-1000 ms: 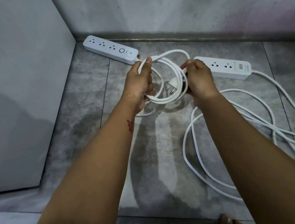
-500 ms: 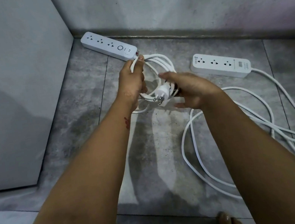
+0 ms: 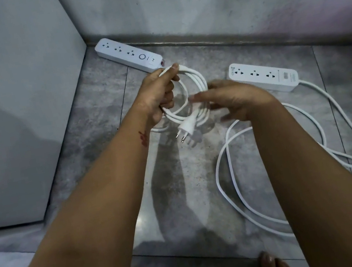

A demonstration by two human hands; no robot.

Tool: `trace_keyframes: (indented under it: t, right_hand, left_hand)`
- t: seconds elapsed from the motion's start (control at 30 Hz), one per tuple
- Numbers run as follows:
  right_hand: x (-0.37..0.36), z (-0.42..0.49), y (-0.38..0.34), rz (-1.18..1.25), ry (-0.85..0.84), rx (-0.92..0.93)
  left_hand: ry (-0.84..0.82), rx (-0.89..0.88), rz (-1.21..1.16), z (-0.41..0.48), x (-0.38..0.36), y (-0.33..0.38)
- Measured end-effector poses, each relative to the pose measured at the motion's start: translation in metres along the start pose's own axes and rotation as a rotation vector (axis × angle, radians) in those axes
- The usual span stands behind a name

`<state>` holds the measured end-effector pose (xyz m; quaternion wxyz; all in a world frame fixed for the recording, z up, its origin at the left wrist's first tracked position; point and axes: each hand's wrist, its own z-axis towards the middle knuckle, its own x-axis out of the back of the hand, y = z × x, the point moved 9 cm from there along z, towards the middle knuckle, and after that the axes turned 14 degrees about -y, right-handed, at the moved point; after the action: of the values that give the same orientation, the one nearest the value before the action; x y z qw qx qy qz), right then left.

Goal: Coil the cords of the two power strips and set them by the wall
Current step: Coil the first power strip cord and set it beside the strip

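**Now first coil finished**

Only the left hand (image 3: 159, 96) grips the coiled cord (image 3: 195, 82) beside the far power strip (image 3: 128, 54) at the wall (image 3: 194, 0). The right hand (image 3: 237, 99), gripping it a second ago, has released (plug (image 3: 186, 126) dangles). The loose cord (image 3: 231, 170) of the second strip (image 3: 263, 76) lies sprawled right.

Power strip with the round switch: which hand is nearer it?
Left. The left hand grips the coiled cord beside that power strip; the right hand, open, is farther right, across the coil.
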<state>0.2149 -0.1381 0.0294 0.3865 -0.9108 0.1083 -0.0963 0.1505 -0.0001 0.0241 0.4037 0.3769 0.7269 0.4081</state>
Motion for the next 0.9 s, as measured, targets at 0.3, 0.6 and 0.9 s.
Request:
trace_keyframes:
  t: [0.3,0.6,0.9]
  right_hand:
    - [0.006,0.007,-0.028,-0.024,0.179,0.243]
    - [0.021,0.002,-0.017,0.247,0.321,0.290]
    - [0.021,0.000,-0.006,0.661,0.345,0.343]
  left_hand:
    - [-0.240,0.086,-0.049,0.000,-0.015,-0.003]
    - [-0.093,0.459,0.635,-0.023,0.040,-0.036]
    - [-0.099,0.544,1.134,-0.017,0.046,-0.046]
